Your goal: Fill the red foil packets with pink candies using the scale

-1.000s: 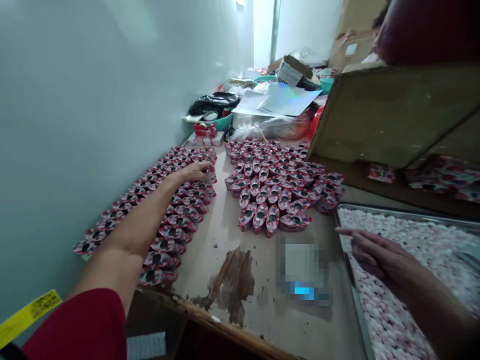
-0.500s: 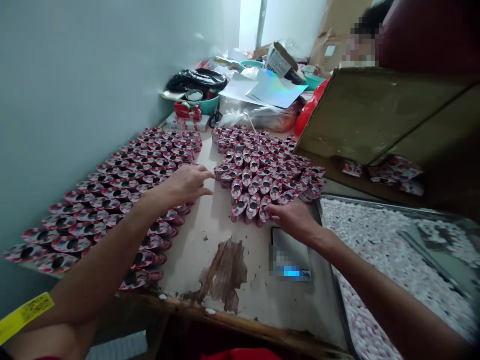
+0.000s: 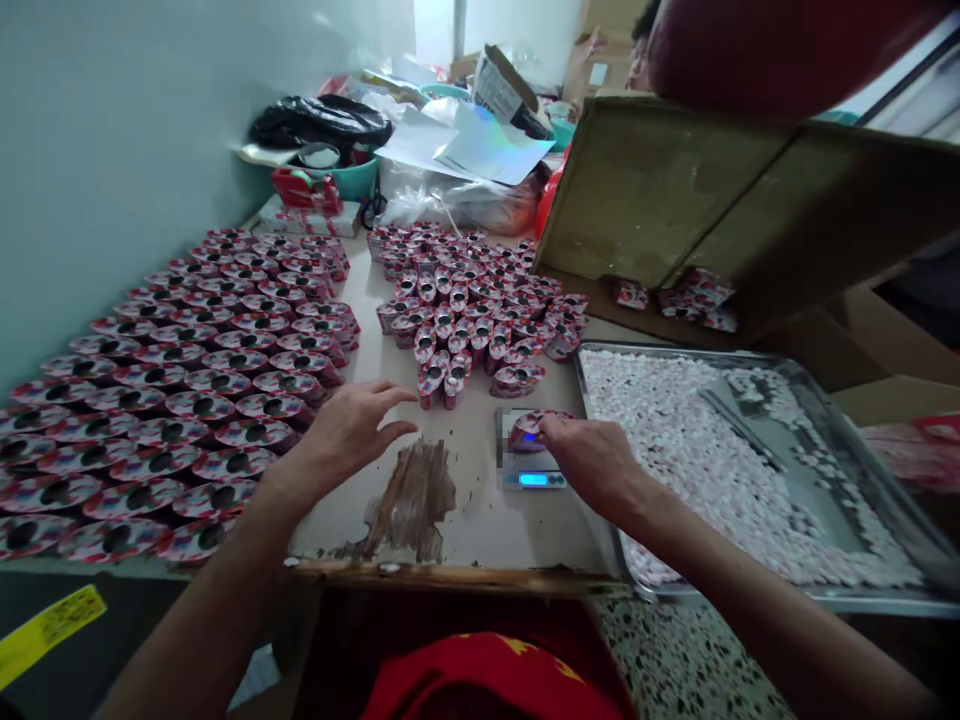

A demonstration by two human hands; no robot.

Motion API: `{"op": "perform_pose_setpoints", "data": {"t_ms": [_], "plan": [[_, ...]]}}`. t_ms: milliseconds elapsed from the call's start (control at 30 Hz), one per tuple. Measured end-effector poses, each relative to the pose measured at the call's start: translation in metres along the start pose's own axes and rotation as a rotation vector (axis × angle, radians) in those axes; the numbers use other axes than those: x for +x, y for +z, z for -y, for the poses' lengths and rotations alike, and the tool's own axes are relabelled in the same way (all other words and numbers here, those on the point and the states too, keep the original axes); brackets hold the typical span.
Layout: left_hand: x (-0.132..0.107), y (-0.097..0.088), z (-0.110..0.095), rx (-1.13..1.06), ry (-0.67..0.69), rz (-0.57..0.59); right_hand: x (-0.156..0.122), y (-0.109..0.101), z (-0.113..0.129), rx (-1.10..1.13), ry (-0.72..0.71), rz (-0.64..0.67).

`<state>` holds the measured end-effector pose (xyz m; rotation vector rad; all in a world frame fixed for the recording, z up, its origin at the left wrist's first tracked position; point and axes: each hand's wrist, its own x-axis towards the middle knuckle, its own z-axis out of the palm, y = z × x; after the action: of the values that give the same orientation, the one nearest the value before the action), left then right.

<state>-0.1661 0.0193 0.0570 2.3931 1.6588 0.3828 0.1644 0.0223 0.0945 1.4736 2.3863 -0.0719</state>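
My right hand [image 3: 592,460] pinches a small red-and-white heart-shaped box [image 3: 529,430] that sits on a little digital scale [image 3: 529,468] with a lit blue display. My left hand [image 3: 352,428] hovers open just above the table, fingers spread, at the edge of the large left group of the same boxes [image 3: 180,390]. A second cluster of boxes [image 3: 472,310] stands behind the scale. To the right lies a metal tray [image 3: 870,490] filled with small white and pink candies [image 3: 675,440].
A worn wooden table [image 3: 465,520] has a peeled brown patch near its front edge. An open cardboard box [image 3: 675,200] with a few boxes inside stands behind the tray. Papers, bags and a teal bowl [image 3: 352,180] crowd the far end. Another person is partly visible at top right.
My right hand came off the candy tray, picked one box from the middle cluster and set it on the scale. My left hand drew back from the left group towards me.
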Motion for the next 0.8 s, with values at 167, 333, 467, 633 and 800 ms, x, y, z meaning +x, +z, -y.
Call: {"op": "perform_pose_setpoints", "data": {"t_ms": [167,333,467,633,800], "plan": [[-0.008,0.016,-0.02,-0.106,-0.013,-0.033,-0.005,0.02,-0.014,0.258,0.039,-0.148],[-0.03,0.029,-0.025,-0.127,-0.082,-0.075,-0.036,0.033,-0.089,1.232,0.279,-0.393],[-0.037,0.041,-0.041,-0.202,-0.096,-0.109,-0.056,0.063,-0.151,2.026,0.81,-0.327],[-0.024,0.053,-0.067,-0.278,-0.062,-0.126,-0.061,0.087,-0.152,2.161,0.975,-0.341],[-0.015,0.063,-0.078,-0.324,-0.074,-0.185,-0.049,0.071,-0.126,2.112,0.669,-0.196]]}}
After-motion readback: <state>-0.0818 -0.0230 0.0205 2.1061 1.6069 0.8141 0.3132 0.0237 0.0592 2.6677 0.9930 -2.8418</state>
